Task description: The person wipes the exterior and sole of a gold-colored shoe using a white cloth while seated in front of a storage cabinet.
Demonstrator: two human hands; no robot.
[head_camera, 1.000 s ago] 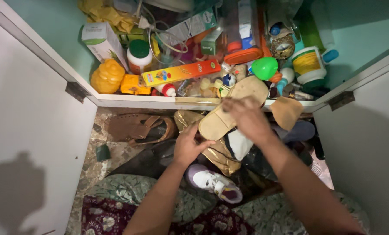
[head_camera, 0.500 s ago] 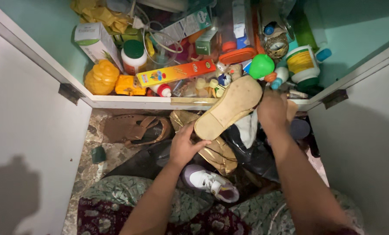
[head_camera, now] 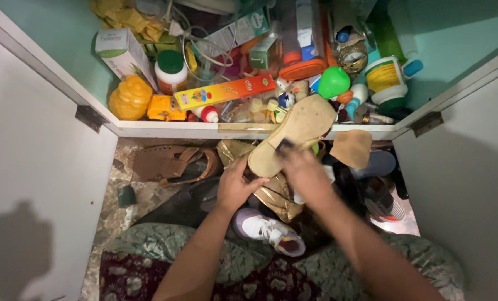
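A tan sandal (head_camera: 293,134) is held sole-up over the bottom of an open cupboard. My left hand (head_camera: 239,184) grips its heel end from below. My right hand (head_camera: 304,174) is blurred and lies against the sandal's middle, near a dark strap piece; its hold is unclear. Under both hands lies a gold shoe (head_camera: 276,199), and a white sneaker (head_camera: 268,231) sits nearer to me. A brown strappy sandal (head_camera: 174,163) lies to the left on the cupboard floor.
The white shelf (head_camera: 171,129) above is crammed with boxes, bottles, a yellow pumpkin-shaped jar (head_camera: 129,99), a green ball (head_camera: 333,82) and a long orange box (head_camera: 224,92). White cupboard doors (head_camera: 37,184) stand open on both sides. A patterned cloth (head_camera: 149,256) covers my lap.
My right hand slid down from the sandal's toe end to its middle. The sandal swung more upright against the shelf edge, and my left hand closed on its heel end.
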